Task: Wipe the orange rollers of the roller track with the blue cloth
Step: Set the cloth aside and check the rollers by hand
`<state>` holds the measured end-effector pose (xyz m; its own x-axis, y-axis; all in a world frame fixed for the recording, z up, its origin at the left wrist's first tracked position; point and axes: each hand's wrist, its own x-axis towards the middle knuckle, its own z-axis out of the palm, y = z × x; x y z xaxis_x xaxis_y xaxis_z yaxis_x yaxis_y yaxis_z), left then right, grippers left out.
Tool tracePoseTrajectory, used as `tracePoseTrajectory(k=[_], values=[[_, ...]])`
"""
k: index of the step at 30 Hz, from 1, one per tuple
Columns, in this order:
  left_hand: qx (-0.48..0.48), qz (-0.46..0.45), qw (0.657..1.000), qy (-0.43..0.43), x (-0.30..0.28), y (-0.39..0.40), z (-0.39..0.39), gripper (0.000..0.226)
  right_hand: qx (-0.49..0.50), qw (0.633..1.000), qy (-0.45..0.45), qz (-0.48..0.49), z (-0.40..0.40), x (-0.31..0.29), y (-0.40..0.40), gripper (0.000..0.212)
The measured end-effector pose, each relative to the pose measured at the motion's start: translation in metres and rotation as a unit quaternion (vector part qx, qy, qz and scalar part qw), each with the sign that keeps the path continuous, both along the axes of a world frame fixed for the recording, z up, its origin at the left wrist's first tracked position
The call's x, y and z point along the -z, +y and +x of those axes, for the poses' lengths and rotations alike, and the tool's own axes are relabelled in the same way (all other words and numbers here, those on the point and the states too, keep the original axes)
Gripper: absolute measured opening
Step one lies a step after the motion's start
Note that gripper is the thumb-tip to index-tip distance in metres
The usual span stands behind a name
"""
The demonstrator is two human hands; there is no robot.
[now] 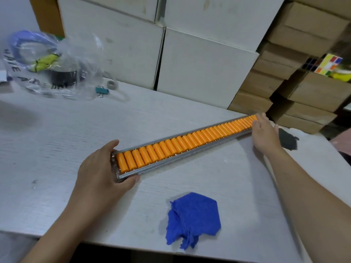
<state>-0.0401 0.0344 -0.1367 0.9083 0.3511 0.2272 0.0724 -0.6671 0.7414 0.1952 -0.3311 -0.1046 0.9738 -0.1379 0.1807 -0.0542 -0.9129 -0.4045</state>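
Note:
A long metal roller track (182, 157) with a row of orange rollers (190, 141) lies slanted across the white table, from near left to far right. My left hand (100, 171) grips its near left end, thumb on the far rail and fingers under the near rail. At the far right end my right hand (264, 133) holds the track, covering the last rollers. The crumpled blue cloth (193, 217) lies loose on the table in front of the track, near the front edge, with neither hand touching it.
A clear plastic bag (49, 65) with tape rolls sits at the back left, a teal binder clip (102, 91) beside it. White boxes (190, 54) and brown cartons (303, 88) stack behind the table (57, 149). A puzzle cube (327, 64) rests on the cartons. A dark patch (286, 139) lies beyond my right hand.

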Motion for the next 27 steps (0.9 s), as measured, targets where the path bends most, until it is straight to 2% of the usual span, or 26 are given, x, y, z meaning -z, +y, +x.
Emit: tracePoseTrajectory(k=[6, 9, 12, 15, 20, 24, 27], values=[[0.008, 0.022, 1.0, -0.006, 0.0, 0.001, 0.001, 0.094, -0.01, 0.996, -0.016, 0.088, -0.036, -0.006, 0.022, 0.044], [0.021, 0.024, 0.999, -0.011, 0.0, 0.002, 0.001, 0.094, -0.124, 0.984, 0.004, 0.125, -0.092, -0.018, 0.05, 0.034], [0.021, 0.027, 0.999, -0.014, -0.001, 0.002, 0.001, 0.094, -0.267, 0.949, 0.087, 0.145, -0.164, -0.026, 0.08, 0.029], [0.027, 0.018, 0.999, -0.014, 0.0, 0.002, 0.001, 0.095, -0.379, 0.916, 0.093, 0.087, -0.203, -0.023, 0.109, 0.033], [0.026, -0.031, 0.999, -0.009, -0.003, 0.003, -0.003, 0.102, -0.496, 0.866, 0.062, -0.01, -0.213, -0.017, 0.177, 0.049], [0.039, -0.05, 0.998, 0.001, -0.007, 0.002, -0.002, 0.108, -0.497, 0.863, 0.02, -0.087, -0.205, -0.011, 0.21, 0.059], [0.033, -0.057, 0.998, -0.011, -0.01, 0.003, -0.004, 0.114, -0.491, 0.865, 0.036, -0.095, -0.202, -0.007, 0.219, 0.057]])
